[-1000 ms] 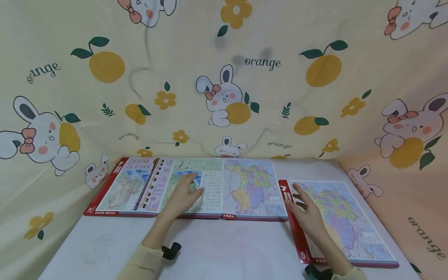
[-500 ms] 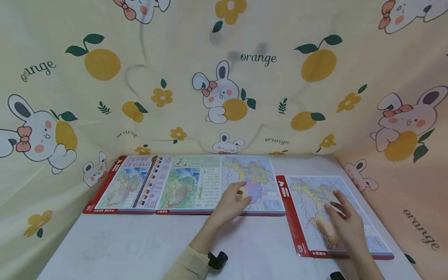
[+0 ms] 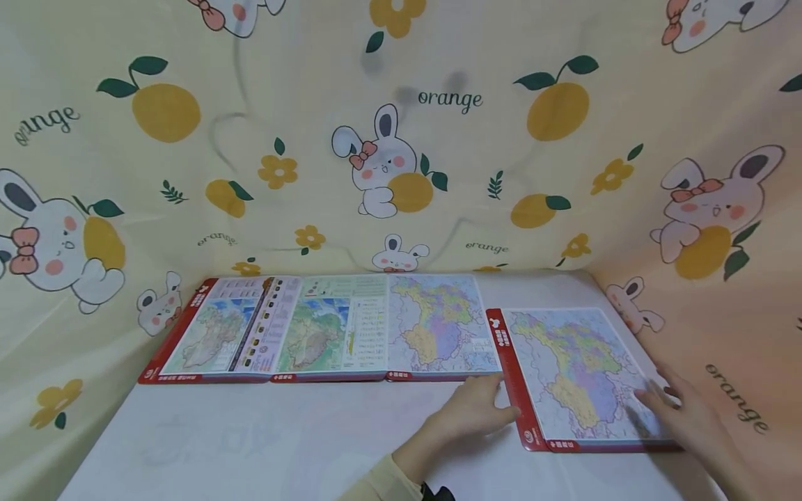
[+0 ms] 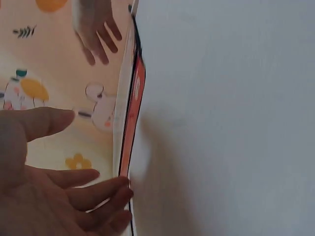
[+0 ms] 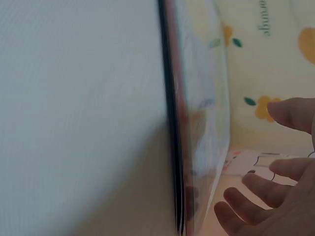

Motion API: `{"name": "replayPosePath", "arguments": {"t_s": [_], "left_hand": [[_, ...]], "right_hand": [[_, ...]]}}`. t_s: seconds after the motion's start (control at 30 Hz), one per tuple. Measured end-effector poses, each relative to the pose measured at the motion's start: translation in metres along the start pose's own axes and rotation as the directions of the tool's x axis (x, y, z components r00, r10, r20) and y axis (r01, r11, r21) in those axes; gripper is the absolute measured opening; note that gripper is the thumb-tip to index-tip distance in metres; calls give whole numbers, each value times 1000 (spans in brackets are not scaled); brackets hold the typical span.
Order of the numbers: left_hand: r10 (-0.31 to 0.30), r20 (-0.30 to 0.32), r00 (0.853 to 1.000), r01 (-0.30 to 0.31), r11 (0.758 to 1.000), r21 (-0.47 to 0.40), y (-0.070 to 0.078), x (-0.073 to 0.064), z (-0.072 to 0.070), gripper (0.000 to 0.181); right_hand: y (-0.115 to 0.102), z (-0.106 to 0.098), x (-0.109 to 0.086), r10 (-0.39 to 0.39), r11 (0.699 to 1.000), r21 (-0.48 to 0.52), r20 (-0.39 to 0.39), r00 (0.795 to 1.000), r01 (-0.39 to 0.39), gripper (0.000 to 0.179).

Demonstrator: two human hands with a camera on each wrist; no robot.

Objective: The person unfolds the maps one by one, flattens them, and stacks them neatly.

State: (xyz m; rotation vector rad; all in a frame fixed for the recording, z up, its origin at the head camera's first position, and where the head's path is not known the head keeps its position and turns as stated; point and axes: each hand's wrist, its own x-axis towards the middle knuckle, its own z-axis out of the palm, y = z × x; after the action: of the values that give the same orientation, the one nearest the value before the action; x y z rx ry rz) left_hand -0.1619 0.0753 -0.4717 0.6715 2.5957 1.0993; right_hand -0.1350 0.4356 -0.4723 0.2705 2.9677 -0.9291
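A flat map board point(image 3: 570, 376) with a red left border lies on the right of the table. My left hand point(image 3: 473, 410) is at its left edge, thumb and fingers apart and none curled round it. In the left wrist view, the fingertips overlap the board's red edge point(image 4: 130, 128); contact cannot be told. My right hand point(image 3: 695, 410) hovers by the board's right edge, fingers spread and slightly bent. In the right wrist view, that hand point(image 5: 275, 196) appears beside the thin board edge point(image 5: 189, 147), holding nothing.
Behind and to the left, several similar map boards overlap in a row, among them a red-edged one point(image 3: 213, 341) at far left and a colored one point(image 3: 441, 323) at right. A fabric backdrop point(image 3: 313, 104) with rabbits and oranges encloses the white table point(image 3: 250, 438).
My left hand has moved right, from over the row of boards to the right board's left edge. My right hand has crossed that board to its right edge. The boards appear to lie unmoved.
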Motion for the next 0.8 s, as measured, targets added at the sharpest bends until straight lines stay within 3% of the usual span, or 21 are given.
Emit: {"name": "replayPosePath", "arguments": {"t_s": [0.1,0.2,0.33,0.43,0.5,0.63,0.8], "left_hand": [[-20,24,1000,19,998,58,6,-1,6,54],[-55,49,997,52,997,61,13,-2,10,58],[-81,77,994,85,995,-46,18,-4,13,60],[-98,69,993,108,981,-162,20,-6,15,59],[-112,56,992,122,961,-249,20,-7,16,59],[-138,52,989,148,895,-421,22,-8,18,59],[-171,53,984,171,811,-559,30,-10,19,59]], "right_hand": [[5,-5,2,6,998,-60,67,998,-2,95],[7,-8,3,12,995,-104,134,991,2,99],[8,-7,4,33,991,-133,198,980,-7,102],[7,-7,3,63,991,-131,217,974,-35,106],[7,-7,2,79,991,-123,222,972,-52,108],[4,-8,-1,108,990,-114,216,970,-85,108],[4,-9,-4,114,990,-108,192,975,-95,100]]}}
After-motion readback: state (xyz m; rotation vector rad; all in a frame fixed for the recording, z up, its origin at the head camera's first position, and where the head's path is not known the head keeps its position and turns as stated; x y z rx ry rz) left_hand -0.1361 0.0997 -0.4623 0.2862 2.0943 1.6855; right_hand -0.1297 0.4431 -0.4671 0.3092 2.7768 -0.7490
